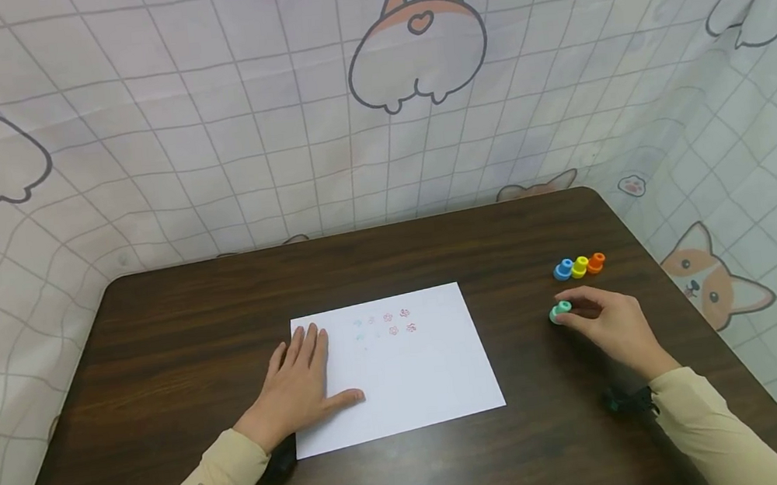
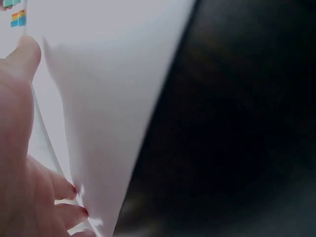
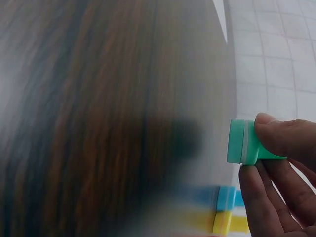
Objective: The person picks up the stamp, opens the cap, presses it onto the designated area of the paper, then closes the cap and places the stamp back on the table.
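My left hand [image 1: 297, 388] lies flat on the left part of a white sheet [image 1: 437, 378], fingers straight and thumb spread. Small flower-like prints [image 1: 393, 330] in faint blue and red mark the sheet's upper middle. Right of the sheet, my right hand [image 1: 610, 326] pinches a green stamp [image 1: 560, 311] between thumb and fingers. In the right wrist view the green stamp [image 3: 238, 141] shows its cap end clear of the fingers. Part of the left hand [image 2: 22, 143] shows along the sheet [image 2: 108, 89] in the left wrist view.
Blue [image 1: 563, 269], yellow [image 1: 579, 267] and orange [image 1: 596, 262] stamps stand side by side behind my right hand. The dark wooden table [image 1: 179, 333] ends at a patterned cloth backdrop at the back and right.
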A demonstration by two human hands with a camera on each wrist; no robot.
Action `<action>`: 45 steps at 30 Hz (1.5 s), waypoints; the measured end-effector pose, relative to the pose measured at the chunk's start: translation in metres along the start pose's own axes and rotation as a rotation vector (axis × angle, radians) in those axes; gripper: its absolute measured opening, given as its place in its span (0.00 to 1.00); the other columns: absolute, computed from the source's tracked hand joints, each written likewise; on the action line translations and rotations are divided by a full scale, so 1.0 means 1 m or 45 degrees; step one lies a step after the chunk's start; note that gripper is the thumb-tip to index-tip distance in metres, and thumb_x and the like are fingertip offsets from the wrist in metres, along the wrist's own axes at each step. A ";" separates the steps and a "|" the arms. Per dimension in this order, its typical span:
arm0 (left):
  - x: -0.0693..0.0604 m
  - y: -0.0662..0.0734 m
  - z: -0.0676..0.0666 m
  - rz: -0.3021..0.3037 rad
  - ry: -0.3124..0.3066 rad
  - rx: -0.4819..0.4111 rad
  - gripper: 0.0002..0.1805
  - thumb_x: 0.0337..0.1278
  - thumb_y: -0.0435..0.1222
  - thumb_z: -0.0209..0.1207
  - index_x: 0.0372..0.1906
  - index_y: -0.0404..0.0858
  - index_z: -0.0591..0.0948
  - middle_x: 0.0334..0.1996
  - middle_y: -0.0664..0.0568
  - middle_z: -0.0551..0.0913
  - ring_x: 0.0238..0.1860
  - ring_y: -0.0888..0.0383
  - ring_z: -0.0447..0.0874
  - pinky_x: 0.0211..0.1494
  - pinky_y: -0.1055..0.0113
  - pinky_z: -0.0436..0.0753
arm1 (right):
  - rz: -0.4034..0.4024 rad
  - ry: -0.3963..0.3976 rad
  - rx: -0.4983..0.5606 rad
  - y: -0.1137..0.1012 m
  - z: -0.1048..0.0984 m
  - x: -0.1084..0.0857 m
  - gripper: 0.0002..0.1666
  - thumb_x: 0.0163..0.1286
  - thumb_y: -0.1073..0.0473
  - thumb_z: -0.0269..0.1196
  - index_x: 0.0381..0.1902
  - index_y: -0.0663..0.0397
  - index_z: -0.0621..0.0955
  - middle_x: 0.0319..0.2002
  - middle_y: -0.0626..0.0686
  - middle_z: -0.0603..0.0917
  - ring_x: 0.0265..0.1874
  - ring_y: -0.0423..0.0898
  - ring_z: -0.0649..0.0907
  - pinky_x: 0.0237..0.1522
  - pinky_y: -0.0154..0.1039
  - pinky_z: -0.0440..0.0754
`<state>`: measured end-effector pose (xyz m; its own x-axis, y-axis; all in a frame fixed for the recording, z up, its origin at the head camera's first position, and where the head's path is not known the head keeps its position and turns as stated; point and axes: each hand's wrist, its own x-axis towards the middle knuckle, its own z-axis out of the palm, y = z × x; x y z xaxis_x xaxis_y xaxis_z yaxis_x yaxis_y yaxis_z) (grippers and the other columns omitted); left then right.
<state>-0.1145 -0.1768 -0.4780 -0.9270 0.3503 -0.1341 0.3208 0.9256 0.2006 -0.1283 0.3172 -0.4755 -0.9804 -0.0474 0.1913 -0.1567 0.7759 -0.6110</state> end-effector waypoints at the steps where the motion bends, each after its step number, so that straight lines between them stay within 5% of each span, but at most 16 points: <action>1: 0.000 0.000 0.000 -0.002 -0.014 -0.001 0.65 0.54 0.75 0.57 0.80 0.29 0.56 0.82 0.34 0.55 0.84 0.33 0.50 0.82 0.31 0.55 | 0.003 -0.001 -0.017 0.002 -0.001 -0.001 0.19 0.62 0.56 0.77 0.51 0.50 0.88 0.43 0.54 0.93 0.37 0.14 0.81 0.37 0.23 0.86; 11: -0.001 -0.002 0.002 -0.034 -0.113 -0.018 0.67 0.54 0.76 0.55 0.82 0.32 0.51 0.84 0.35 0.47 0.85 0.34 0.44 0.83 0.30 0.48 | 0.038 0.009 -0.116 0.017 -0.021 -0.008 0.19 0.62 0.55 0.77 0.50 0.50 0.88 0.42 0.56 0.93 0.36 0.20 0.85 0.34 0.25 0.86; 19: 0.000 -0.002 0.002 -0.032 -0.136 -0.006 0.66 0.55 0.76 0.53 0.83 0.33 0.49 0.85 0.37 0.44 0.85 0.35 0.41 0.85 0.34 0.45 | 0.069 0.009 -0.114 0.027 -0.029 -0.013 0.20 0.62 0.53 0.77 0.50 0.51 0.88 0.42 0.59 0.93 0.35 0.10 0.76 0.32 0.18 0.79; 27: 0.000 0.004 0.000 -0.035 -0.182 0.038 0.66 0.57 0.76 0.52 0.82 0.30 0.49 0.84 0.34 0.44 0.85 0.35 0.41 0.87 0.40 0.47 | 0.074 0.033 -0.170 0.034 -0.031 -0.013 0.20 0.60 0.54 0.78 0.49 0.51 0.88 0.41 0.60 0.93 0.33 0.10 0.75 0.32 0.14 0.73; 45: -0.001 0.003 0.002 -0.037 -0.170 0.045 0.66 0.58 0.76 0.51 0.82 0.29 0.49 0.84 0.34 0.44 0.85 0.35 0.41 0.87 0.40 0.49 | 0.058 0.080 -0.160 0.044 -0.039 -0.014 0.20 0.60 0.57 0.78 0.50 0.54 0.88 0.42 0.65 0.92 0.34 0.05 0.70 0.31 0.12 0.71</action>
<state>-0.1125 -0.1735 -0.4793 -0.9026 0.3373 -0.2674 0.3034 0.9392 0.1607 -0.1171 0.3766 -0.4749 -0.9761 0.0262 0.2159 -0.0922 0.8494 -0.5196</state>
